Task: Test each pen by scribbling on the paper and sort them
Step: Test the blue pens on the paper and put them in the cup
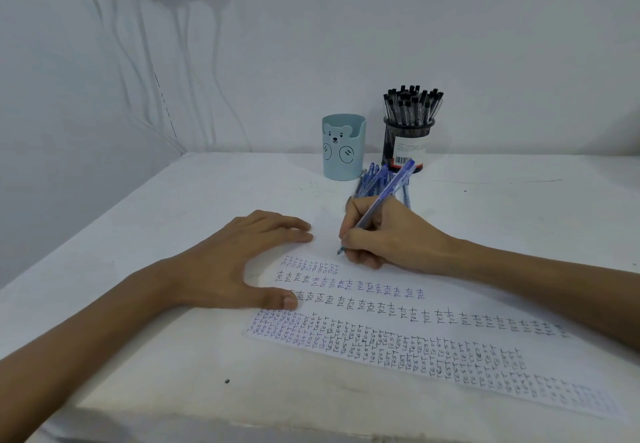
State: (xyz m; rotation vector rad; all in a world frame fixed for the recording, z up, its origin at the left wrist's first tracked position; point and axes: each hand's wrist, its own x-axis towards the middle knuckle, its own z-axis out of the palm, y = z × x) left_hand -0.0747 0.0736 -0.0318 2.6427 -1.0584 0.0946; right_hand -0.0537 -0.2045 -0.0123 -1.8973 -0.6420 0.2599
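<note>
We see a white paper [460, 300] patterned with dense rows of small lettering in blue and black ink. The pen [388, 197] in the right hand [388, 238] is translucent blue, as are the loose pens [372, 179] on the white counter [156, 221]. We note a pale blue cup [343, 146] printed with a bear face, and a black mesh holder [408, 145] with a white, red-edged label, filled with black-capped pens [414, 103].
</note>
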